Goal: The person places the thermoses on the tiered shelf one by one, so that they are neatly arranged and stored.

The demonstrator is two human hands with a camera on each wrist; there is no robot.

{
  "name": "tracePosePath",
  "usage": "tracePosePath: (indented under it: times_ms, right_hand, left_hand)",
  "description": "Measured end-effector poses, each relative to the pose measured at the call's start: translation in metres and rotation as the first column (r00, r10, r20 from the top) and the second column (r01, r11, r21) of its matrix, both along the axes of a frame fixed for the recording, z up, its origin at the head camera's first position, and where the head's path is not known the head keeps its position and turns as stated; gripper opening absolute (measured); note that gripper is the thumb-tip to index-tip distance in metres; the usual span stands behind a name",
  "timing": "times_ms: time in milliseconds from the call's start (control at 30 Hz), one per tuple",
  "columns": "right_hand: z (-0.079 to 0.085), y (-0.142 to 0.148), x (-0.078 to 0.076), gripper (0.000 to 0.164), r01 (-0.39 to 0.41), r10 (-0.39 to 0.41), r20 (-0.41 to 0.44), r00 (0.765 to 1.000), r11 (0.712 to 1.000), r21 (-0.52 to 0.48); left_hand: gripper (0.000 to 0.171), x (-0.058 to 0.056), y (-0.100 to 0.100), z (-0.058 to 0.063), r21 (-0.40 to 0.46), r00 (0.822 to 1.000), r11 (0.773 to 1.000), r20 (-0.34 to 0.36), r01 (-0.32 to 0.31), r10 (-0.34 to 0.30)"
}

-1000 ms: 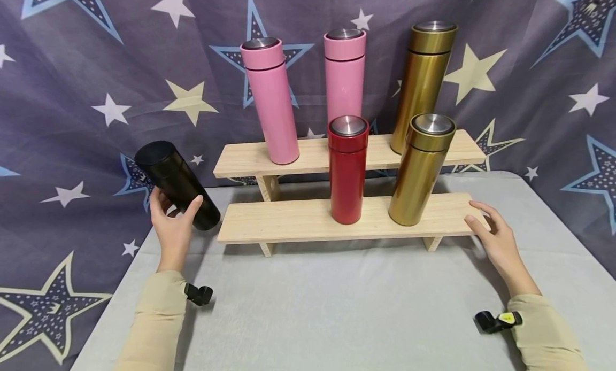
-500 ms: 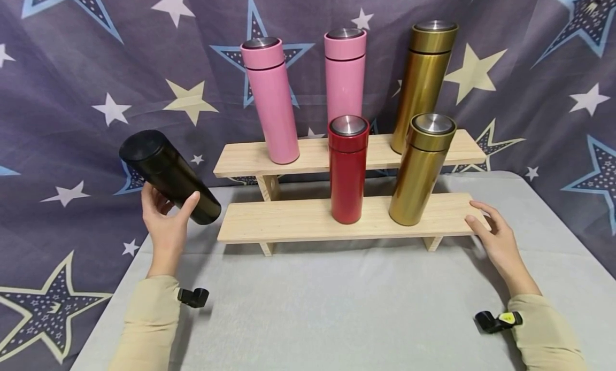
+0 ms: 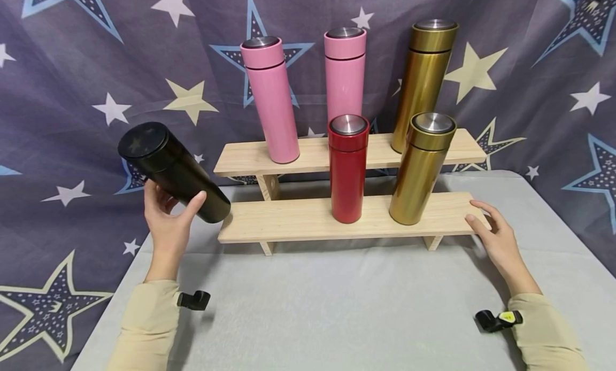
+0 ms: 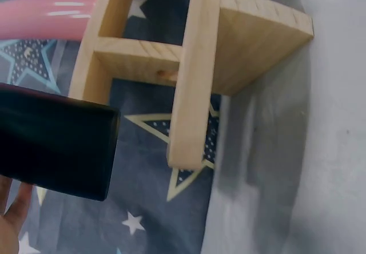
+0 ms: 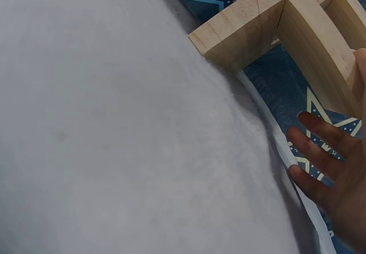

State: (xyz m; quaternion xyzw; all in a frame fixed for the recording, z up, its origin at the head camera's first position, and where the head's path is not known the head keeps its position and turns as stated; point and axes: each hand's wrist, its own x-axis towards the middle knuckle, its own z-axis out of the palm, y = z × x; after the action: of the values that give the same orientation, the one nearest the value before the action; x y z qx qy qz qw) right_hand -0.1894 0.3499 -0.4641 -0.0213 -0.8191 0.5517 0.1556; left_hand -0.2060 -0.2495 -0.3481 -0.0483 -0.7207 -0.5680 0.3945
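Observation:
My left hand [image 3: 166,229] grips a black vacuum flask [image 3: 175,168], its thumb and fingers round the body. The flask tilts, top to the upper left, its base beside the left end of the wooden lower shelf [image 3: 279,221]. In the left wrist view the black flask [image 4: 54,142] hides most of the hand. At the shelf's right end rests my right hand [image 3: 495,237], thumb on the board; in the right wrist view its other fingers [image 5: 320,154] extend past the board's end. A red flask [image 3: 347,178] and a gold flask [image 3: 417,173] stand on the lower shelf.
Two pink flasks, one at the left [image 3: 271,103] and one in the middle [image 3: 345,82], stand on the upper shelf [image 3: 313,156] with a taller gold flask [image 3: 424,82]. A grey cloth [image 3: 346,307] covers the table. Behind hangs a star-patterned curtain [image 3: 298,7].
My left hand has raised and tilted the black flask further; it went left, then its base came right towards the lower shelf. My right hand has stayed in place.

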Motion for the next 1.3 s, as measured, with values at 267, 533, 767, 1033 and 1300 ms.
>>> tracePosePath:
  times_ms: [267,533,767,1033,1300]
  right_hand:
    - [0.000,0.000,0.000,0.046,-0.017,0.017,-0.006,1.000,1.000,-0.006]
    - [0.000,0.000,0.000,0.047,-0.015,0.015,-0.002,1.000,1.000,0.002]
    - [0.001,0.000,0.000,0.048,-0.013,0.013,0.010,1.000,1.000,0.008]
    - [0.001,0.000,0.001,0.048,-0.012,0.012,0.010,1.000,1.000,0.014]
    - [0.001,0.000,0.002,0.047,-0.024,0.024,-0.002,1.000,1.000,0.006]
  left_hand:
    - [0.070,0.005,0.013,0.006,-0.028,0.997,0.997,-0.008,0.077,-0.077]
    - [0.070,0.009,0.027,0.010,-0.049,0.994,0.993,0.012,0.108,-0.107]
    - [0.072,0.010,0.040,0.011,-0.044,0.990,0.989,0.004,0.141,-0.141]
    - [0.070,0.013,0.056,0.013,-0.027,0.986,0.986,0.011,0.166,-0.166]
    - [0.071,0.013,0.071,0.013,-0.034,0.980,0.980,0.035,0.196,-0.195]
